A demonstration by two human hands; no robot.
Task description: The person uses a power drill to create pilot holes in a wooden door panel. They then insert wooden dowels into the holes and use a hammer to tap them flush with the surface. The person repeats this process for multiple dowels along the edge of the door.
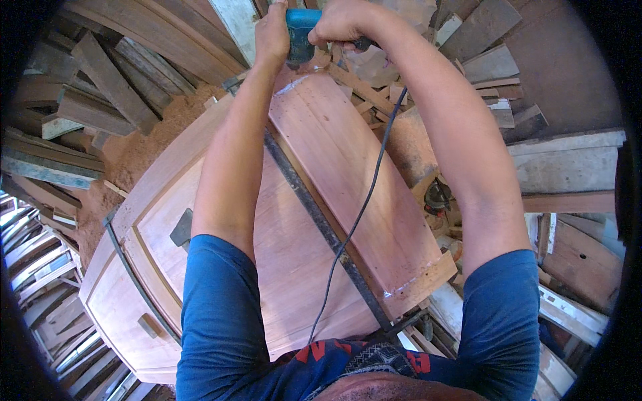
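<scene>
A teal corded power tool (301,33) sits at the far end of a long reddish wooden panel (348,180). My left hand (271,33) grips the tool's left side. My right hand (341,23) is closed over its top and right side. A black cord (361,207) runs from the tool back along the panel toward my body. The tool's underside is hidden, so I cannot see its contact with the wood. The panel rests on a wooden cabinet-like piece (140,267) held by a long black bar clamp (314,214).
Stacks of planks and offcuts (87,100) lie at the left and top. Sawdust (134,154) covers the floor at the left. More boards (568,167) and another small power tool (438,197) lie at the right. A dark block (182,228) rests on the cabinet top.
</scene>
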